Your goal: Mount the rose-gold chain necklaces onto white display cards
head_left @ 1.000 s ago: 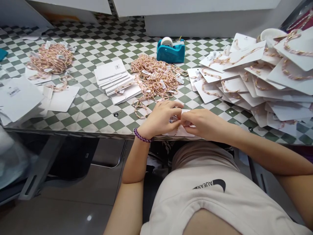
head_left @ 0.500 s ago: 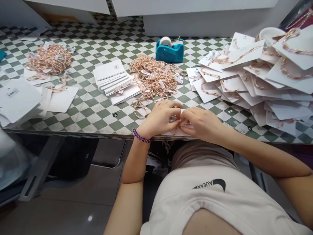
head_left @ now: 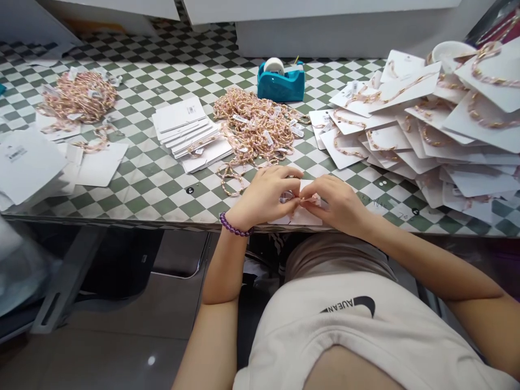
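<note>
At the table's front edge, a white card (head_left: 307, 218) lies under my two hands. My left hand (head_left: 268, 196), with a purple bead bracelet (head_left: 235, 225) at the wrist, is closed in a pinch on a pink beaded bracelet (head_left: 312, 201). Facing it, my right hand (head_left: 339, 203) pinches the same bracelet between thumb and fingers. The fingertips of both hands almost meet above the card, and they hide much of the bracelet. Just beyond the hands is a heap of pink and gold beaded bracelets (head_left: 255, 122) with small white tags.
A teal tape dispenser (head_left: 281, 85) stands behind the heap. White cards (head_left: 182, 122) are stacked to the left. On the right rises a large pile of carded bracelets (head_left: 406, 132). Further left are another bracelet heap (head_left: 85, 97) and more cards (head_left: 28, 162).
My right hand's fingers have opened out a little and shifted slightly, uncovering more of the card and pink beads. My left hand has stayed nearly still.
</note>
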